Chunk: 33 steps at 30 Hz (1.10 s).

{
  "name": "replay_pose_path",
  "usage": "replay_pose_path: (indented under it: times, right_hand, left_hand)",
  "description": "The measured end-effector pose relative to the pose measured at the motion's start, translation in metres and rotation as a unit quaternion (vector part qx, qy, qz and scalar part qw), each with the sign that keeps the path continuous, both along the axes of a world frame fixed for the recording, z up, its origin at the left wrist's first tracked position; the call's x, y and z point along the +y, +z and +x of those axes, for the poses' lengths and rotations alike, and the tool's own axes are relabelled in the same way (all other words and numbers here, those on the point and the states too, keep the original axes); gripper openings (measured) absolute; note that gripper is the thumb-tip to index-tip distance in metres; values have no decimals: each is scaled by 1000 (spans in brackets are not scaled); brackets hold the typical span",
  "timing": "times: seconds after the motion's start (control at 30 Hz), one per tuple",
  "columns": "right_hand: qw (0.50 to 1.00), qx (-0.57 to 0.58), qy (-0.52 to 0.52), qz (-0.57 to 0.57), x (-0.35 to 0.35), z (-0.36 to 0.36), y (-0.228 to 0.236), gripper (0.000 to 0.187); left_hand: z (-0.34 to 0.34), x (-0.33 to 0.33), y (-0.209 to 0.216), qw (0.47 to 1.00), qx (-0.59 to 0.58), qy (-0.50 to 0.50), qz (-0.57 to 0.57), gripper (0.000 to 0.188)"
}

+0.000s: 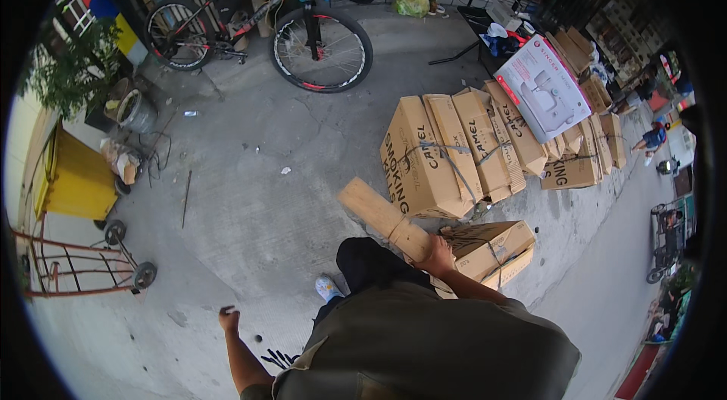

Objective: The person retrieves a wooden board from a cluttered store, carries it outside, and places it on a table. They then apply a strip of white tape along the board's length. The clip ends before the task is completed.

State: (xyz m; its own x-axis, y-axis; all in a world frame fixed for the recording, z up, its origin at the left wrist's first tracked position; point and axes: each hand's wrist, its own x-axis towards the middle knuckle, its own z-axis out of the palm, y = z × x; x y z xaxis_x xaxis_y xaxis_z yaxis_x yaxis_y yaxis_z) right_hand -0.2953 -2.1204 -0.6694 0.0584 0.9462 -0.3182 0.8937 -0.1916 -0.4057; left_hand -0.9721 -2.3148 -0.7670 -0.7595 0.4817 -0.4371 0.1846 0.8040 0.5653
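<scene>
My right hand [437,256] is closed on the near end of a long flat piece of tan cardboard [379,211], which slants away toward the upper left. Close by on the right lies a tied bundle of flattened cardboard boxes [485,252], partly behind my arm. Beyond it stands a larger row of tied flattened cardboard boxes [443,154]. My left hand [229,317] hangs out over the concrete at the lower left, away from any object. Its fingers are loosely bent and a little apart, with nothing visible in them.
A white printed box [541,88] rests on the cardboard row, near a black folding table [477,25]. A bicycle [322,48] leans by the far fence. On the left are a hand truck [76,256], a yellow bin [76,177] and a bucket [138,112]. A street runs along the right.
</scene>
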Motion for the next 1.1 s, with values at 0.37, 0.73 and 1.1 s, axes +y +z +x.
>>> replay_pose_path:
  times: [0.37,0.73,1.1]
  right_hand:
    - [970,53,-223,83,184,-4,-13,103]
    - [902,215,-353,126,456,31,41,102]
    - [868,103,-454,171,626,45,62,100]
  left_hand:
    - [231,569,152,813,-144,-530,190,39]
    - [345,786,361,635,-290,-666,261,39]
    - [393,973,420,510,-347,-713,333,29]
